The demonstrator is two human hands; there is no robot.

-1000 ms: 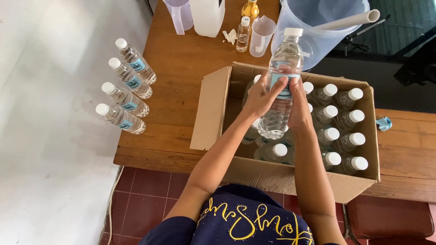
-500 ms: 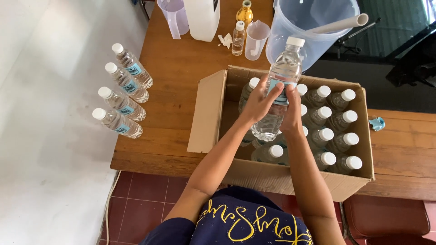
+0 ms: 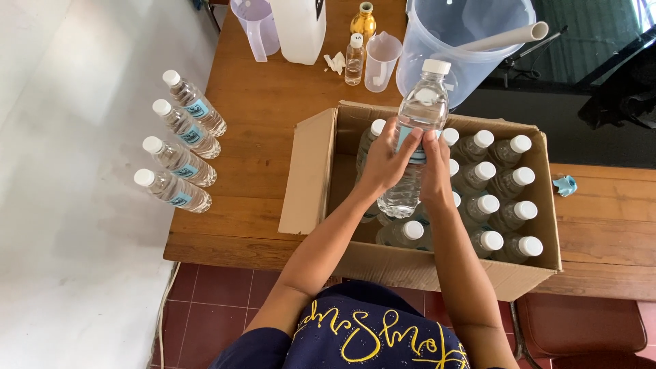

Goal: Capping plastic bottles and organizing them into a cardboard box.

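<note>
Currently both my hands clasp the bottle point(image 3: 413, 147) at its label band, left hand point(image 3: 386, 160) and right hand point(image 3: 434, 167) pressed around it, above the box point(image 3: 311, 171). Full, so likely weighty; thin plastic may yield, and smooth walls may slip.

A brown wooden plank table point(image 3: 273, 116) carries an open cardboard box point(image 3: 307, 171), four capped clear plastic bottles point(image 3: 179, 150) in a row, a translucent plastic bucket point(image 3: 458, 41), two measuring jugs point(image 3: 256, 27) and a white jerrycan point(image 3: 301, 27).
</note>
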